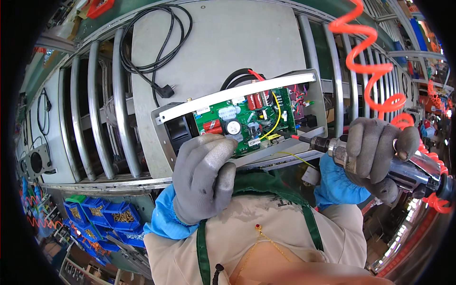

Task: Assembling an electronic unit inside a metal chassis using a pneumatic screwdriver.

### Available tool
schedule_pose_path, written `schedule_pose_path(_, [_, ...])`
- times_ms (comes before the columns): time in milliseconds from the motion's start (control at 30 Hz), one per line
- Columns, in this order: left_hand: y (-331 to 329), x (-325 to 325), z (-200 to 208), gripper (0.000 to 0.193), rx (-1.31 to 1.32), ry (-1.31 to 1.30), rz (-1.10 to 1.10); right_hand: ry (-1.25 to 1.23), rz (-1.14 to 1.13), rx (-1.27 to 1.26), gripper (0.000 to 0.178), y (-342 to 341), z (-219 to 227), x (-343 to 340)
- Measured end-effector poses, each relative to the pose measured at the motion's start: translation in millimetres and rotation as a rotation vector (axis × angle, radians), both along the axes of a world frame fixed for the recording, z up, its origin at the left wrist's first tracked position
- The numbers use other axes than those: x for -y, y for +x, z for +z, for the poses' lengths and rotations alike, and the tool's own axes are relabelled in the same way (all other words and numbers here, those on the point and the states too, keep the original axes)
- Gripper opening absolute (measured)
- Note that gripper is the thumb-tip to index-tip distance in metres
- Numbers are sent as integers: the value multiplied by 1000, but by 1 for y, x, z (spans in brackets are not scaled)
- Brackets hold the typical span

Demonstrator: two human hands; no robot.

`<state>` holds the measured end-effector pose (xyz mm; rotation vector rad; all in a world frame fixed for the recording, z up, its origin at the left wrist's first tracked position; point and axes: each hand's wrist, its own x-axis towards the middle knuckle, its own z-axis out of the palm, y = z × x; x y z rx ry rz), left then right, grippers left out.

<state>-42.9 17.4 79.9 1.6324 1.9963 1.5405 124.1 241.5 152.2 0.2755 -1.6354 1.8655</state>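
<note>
A metal housing (236, 97) holding a green circuit board (216, 118) lies on the worktop in front of me, its open side facing me. My left hand (202, 175), in a grey glove, is at the housing's near left edge with its fingers curled and pressed together; whatever they hold is hidden. My right hand (373, 154), gloved too, grips a pneumatic screwdriver (403, 173) pointing left. Its red-tipped bit comes close to the near right edge of the housing; contact cannot be made out. A yellow wire (279, 118) arches over the board.
A black power cord (124, 52) with a plug lies coiled at the back left. Metal rollers (126, 104) flank the grey plate (228, 38) beneath the housing. A red coiled air hose (363, 50) hangs at right. Blue bins (95, 202) of small fasteners stand at lower left.
</note>
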Motion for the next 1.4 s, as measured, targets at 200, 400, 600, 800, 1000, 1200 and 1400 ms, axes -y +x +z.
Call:
schedule_pose_path(200, [1,2,-1,42,-2,-3,1,86,157,13,48,-16,-6,1])
schedule_pose_path(400, [5,2,-3,43,-20,10,28,176,212,6,58,-28,-18,3])
schedule_pose_path(600, [8,1,-2,44,-91,-13,82,88,159,-30,55,-17,-6,11])
schedule_pose_path(800, [23,-8,7,46,-196,-98,123,116,159,-136,52,1,24,10])
schedule_pose_path(1000, [27,-22,-2,34,-284,-129,30,-6,47,-184,49,18,35,23])
schedule_pose_path(1200, [27,-24,-11,27,-247,-77,75,263,-194,-79,56,8,20,14])
schedule_pose_path(1400, [22,-12,-3,28,-8,55,-35,216,-216,-63,55,-7,-7,13])
